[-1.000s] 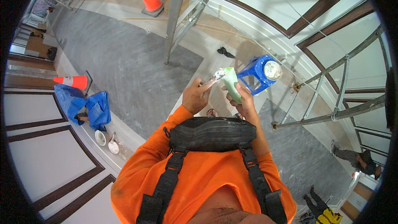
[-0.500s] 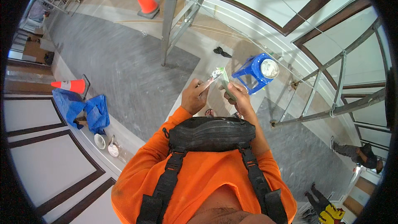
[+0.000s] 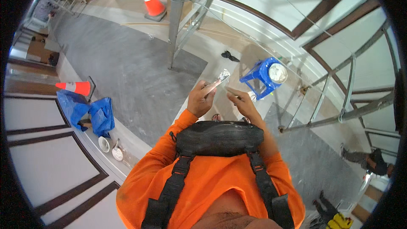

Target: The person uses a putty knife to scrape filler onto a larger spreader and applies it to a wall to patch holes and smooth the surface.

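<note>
My left hand is closed round a flat putty knife, which points up and to the right. White putty clings to its far end. To the right, my right hand is closed, its fingers partly blurred. The green scraper in it shows only as a thin, smeared edge, apart from the putty knife. A blue plastic stool stands just beyond my right hand, and a round container of white putty sits on it.
Metal ladders stand ahead and at right. Orange cones are at far left and ahead. A blue tarp lies by the left wall near white containers. Two people are at lower right.
The putty knife and the green scraper, touching at their tips before, are now apart. My right hand has turned, so the scraper's broad green face no longer shows. My left hand keeps its grip.
</note>
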`<state>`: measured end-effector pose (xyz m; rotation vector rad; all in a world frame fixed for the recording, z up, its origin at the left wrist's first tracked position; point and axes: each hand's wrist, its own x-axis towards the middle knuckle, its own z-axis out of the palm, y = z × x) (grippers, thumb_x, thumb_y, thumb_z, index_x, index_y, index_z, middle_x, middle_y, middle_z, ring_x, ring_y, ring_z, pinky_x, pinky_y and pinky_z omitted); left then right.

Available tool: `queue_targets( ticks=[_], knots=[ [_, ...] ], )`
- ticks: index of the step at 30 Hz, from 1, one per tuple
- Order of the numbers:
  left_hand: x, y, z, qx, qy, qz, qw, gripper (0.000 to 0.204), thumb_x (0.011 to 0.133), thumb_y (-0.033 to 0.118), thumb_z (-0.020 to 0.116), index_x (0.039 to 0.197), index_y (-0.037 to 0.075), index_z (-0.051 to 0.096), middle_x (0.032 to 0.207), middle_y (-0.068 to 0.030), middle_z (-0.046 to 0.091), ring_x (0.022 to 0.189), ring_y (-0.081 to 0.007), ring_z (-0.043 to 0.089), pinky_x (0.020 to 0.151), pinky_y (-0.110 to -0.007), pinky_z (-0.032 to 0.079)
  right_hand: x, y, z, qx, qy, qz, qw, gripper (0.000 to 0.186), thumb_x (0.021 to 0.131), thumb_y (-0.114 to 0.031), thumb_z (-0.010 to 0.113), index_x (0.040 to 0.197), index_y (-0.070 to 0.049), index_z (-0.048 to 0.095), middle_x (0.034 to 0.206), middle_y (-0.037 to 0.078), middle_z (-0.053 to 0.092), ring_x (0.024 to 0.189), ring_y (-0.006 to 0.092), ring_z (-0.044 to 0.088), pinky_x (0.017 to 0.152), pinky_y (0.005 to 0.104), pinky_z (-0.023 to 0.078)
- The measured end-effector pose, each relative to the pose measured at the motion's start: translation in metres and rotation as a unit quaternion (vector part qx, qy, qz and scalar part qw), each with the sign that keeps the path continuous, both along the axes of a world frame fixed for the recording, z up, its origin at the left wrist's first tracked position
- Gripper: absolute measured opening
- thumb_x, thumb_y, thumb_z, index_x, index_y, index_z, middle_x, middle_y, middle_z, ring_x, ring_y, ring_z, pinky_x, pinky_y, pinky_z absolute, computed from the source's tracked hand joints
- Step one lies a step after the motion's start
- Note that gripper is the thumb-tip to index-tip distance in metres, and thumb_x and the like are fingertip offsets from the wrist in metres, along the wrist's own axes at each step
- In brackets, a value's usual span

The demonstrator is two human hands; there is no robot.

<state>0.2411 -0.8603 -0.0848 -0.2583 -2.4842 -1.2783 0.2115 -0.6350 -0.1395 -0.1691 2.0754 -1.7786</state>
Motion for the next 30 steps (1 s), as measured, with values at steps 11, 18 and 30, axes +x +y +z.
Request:
queue_targets(
  ticks=[11,18,30],
  knots=[
    [0.001,-0.004,0.006,-0.024,-0.044,0.023,0.998,0.031,0.09,0.014,0.068,0.122,0.016,0.07,0.091,-0.011,0.061,0.083,-0.0294,0.063,0.07,-0.039,0.051,0.011,-0.012,-0.007,-0.068,-0.136,-0.034,0.988,0.045,0.103,-0.042,0.055,0.127,-0.005,0.064,0.105,0.007,0.07,0.078,0.0128,0.062,0.066,0.0277,0.051],
    [0.011,-0.024,-0.021,-0.053,-0.02,0.109,0.992,0.032,0.087,0.016,0.071,0.119,0.01,0.065,0.098,-0.0147,0.062,0.09,-0.0373,0.063,0.074,-0.044,0.052,0.01,0.018,0.023,-0.077,0.005,-0.063,0.995,0.041,0.101,-0.031,0.061,0.129,-0.001,0.063,0.118,0.014,0.069,0.093,0.0212,0.068,0.087,0.0333,0.052],
    [0.024,0.008,-0.038,0.06,-0.105,0.112,0.986,0.027,0.086,0.013,0.075,0.11,0.006,0.065,0.09,-0.016,0.07,0.079,-0.0314,0.069,0.07,-0.04,0.054,0.037,-0.032,0.039,0.168,0.239,-0.061,0.954,0.05,0.08,-0.032,0.081,0.125,-0.013,0.069,0.104,0.018,0.067,0.094,0.0353,0.068,0.082,0.0415,0.055]
  ],
)
